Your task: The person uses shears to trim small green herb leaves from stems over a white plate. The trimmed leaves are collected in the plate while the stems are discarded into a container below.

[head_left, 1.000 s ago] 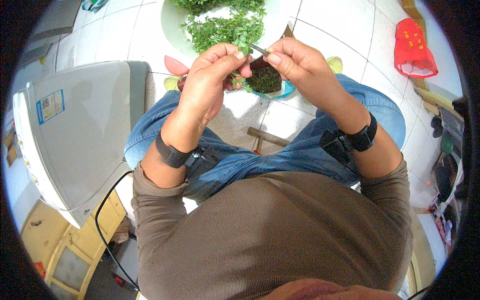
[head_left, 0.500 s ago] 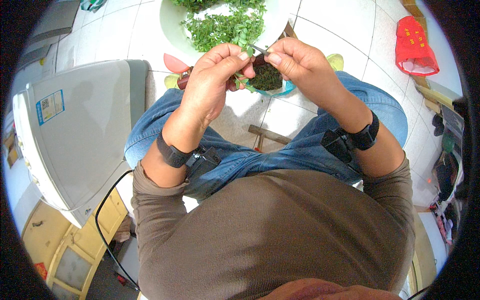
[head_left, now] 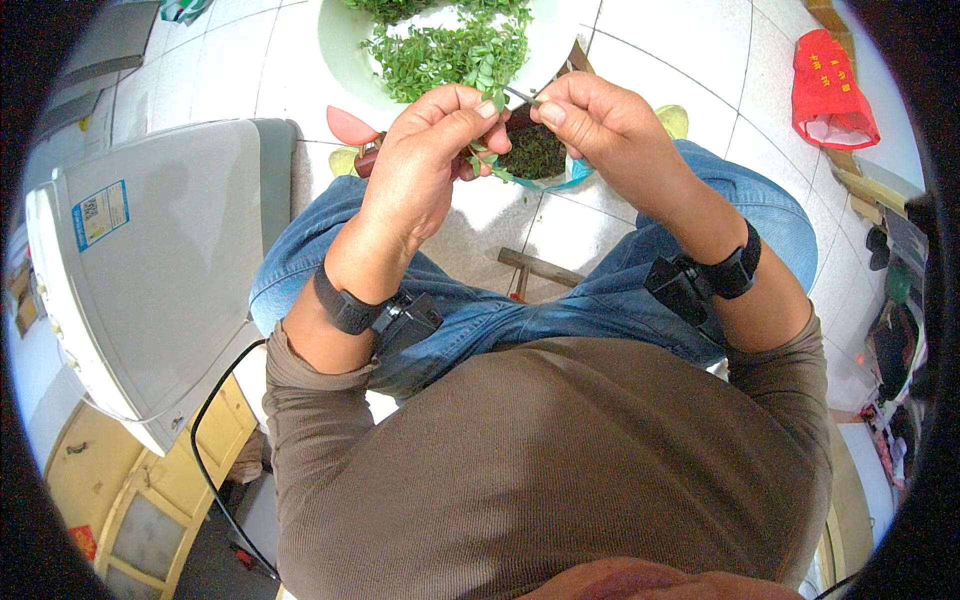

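1. Green leafy sprig with small oval leaves: located at the fingertips of the left hand, upper leaves above the thumb; further leaves show below the curled fingers.
2. State of the left hand: thumb and forefinger closed in a narrow pinch on the sprig.
3. State of the right hand: thumb and forefinger closed on a slim dark pointed implement, tip directed leftward at the sprig. Its exact kind is unclear; contact between tip and leaves cannot be confirmed.
4. Surroundings: beyond the hands, a round pale plastic basin bears a loose heap of green leaves. Beneath and between the hands, a blue-rimmed container with dark green contents is partly hidden. White floor tiles extend nearer the body.
5. Recommended handling: pinch the sprig lightly; firm pressure would probably bruise the soft leaves. Brace the left fingers and make small, controlled movements with the right. Direct the point clear of the left thumb. Turn the sprig, rather than twisting the wrist, to present each part to the tip.
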A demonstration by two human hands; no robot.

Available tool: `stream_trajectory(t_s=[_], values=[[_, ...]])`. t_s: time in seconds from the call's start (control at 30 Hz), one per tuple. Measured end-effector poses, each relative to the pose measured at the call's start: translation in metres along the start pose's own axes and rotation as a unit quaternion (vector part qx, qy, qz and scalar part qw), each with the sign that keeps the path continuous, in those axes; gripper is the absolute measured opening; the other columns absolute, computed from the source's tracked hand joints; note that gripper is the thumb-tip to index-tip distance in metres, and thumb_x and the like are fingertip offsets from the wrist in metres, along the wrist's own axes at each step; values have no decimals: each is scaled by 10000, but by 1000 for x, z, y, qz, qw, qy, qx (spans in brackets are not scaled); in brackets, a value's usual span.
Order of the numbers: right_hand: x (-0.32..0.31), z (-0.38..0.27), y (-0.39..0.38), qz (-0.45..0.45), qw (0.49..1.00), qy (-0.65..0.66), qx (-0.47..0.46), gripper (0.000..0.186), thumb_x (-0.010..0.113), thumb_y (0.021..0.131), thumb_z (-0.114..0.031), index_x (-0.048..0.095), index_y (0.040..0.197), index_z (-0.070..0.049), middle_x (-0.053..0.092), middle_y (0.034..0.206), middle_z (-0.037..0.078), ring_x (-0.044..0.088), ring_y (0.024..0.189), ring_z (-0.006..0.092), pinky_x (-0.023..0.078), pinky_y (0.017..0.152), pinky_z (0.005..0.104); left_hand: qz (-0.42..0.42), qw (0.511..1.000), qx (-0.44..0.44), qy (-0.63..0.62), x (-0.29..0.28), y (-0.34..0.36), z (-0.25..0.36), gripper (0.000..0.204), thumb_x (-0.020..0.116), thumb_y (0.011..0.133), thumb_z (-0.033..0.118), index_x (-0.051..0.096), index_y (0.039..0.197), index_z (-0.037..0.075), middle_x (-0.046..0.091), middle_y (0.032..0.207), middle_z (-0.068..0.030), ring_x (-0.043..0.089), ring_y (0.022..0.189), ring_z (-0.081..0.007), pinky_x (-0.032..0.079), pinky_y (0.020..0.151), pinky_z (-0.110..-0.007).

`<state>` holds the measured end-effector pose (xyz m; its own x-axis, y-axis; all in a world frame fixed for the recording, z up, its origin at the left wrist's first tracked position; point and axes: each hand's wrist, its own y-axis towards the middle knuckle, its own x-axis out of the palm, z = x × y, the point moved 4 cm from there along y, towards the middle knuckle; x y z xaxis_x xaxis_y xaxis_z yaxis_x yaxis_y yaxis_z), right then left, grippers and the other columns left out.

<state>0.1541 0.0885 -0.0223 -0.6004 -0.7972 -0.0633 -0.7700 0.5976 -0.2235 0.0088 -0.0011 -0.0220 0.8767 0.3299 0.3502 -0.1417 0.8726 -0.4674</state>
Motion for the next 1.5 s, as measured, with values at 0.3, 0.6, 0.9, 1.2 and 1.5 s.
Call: stream_trajectory(t_s=[0.3,0.6,0.9,1.2,1.5], values=[[3,23,-20,-73,992,-32,97,232,497,927,-271,587,904,-59,455,668,-44,391,591,40,316,509,186,-26,992,-118,31,0,-12,-40,110,554,883,191,587,866,87,610,696,3,497,561,-58,342,489,-183],[8,88,-41,-82,928,76,355,194,535,905,-233,551,832,-54,389,596,-56,314,477,45,216,401,205,3,974,-225,30,-6,-9,-96,100,578,852,168,562,847,69,605,698,-29,508,550,-92,357,470,-203],[-8,90,-23,-67,974,-44,211,254,533,915,-283,541,871,-33,459,668,-26,416,572,74,353,495,238,-32,979,-180,95,-3,-1,-89,104,583,854,179,580,842,75,612,725,-8,508,610,-71,362,531,-208],[-29,35,-14,-84,941,-325,36,336,651,792,-264,538,944,13,607,872,207,599,826,370,468,703,427,-124,992,-11,-3,5,2,-26,209,607,864,175,632,997,16,644,966,-78,585,869,-164,433,812,-298],[-51,-12,-4,-73,997,-1,3,204,680,768,-137,551,907,-60,527,760,-45,455,654,47,363,551,214,-78,988,68,-111,6,15,7,221,568,893,188,636,1001,8,650,969,-62,543,809,-114,430,734,-273]])
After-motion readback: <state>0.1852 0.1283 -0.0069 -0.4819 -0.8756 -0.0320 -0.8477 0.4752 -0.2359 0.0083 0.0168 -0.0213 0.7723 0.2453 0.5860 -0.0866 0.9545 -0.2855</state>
